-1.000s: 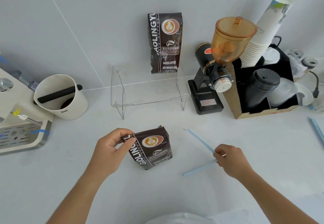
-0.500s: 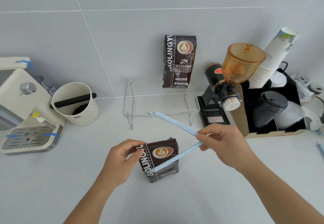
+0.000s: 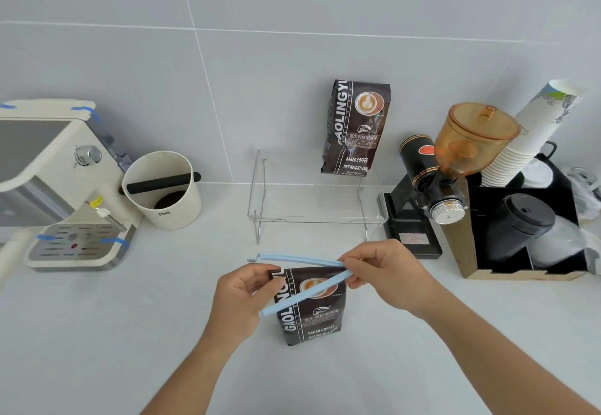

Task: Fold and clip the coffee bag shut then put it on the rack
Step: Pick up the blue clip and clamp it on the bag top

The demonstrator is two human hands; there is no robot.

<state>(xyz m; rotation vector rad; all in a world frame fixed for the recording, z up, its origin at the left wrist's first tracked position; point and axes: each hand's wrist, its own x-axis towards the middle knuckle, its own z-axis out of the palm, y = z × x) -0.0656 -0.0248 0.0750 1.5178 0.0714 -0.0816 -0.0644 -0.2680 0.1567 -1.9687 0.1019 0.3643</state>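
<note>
1. Coffee bag [image 3: 312,314] stood upright on the white counter [image 3: 97,333], near its front edge, folded top pinched by the left hand [image 3: 240,297].
2. Right hand [image 3: 387,274] gripped the hinge end of a blue sealing clip [image 3: 302,279], its two arms spread either side of the fold.
3. Behind, a clear rack [image 3: 315,200] carried a second bag [image 3: 356,128] at its back right corner.

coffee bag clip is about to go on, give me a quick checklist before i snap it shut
1. Coffee bag upright on counter: ok.
2. Left hand grip on bag's top corner: ok.
3. Right hand grip on the blue clip at its hinge end: ok.
4. Clip arms spread open: ok.
5. Both arms straddling the folded top: not ok, front arm crosses the label.
6. Rack has free room beside the other bag: ok.
</note>
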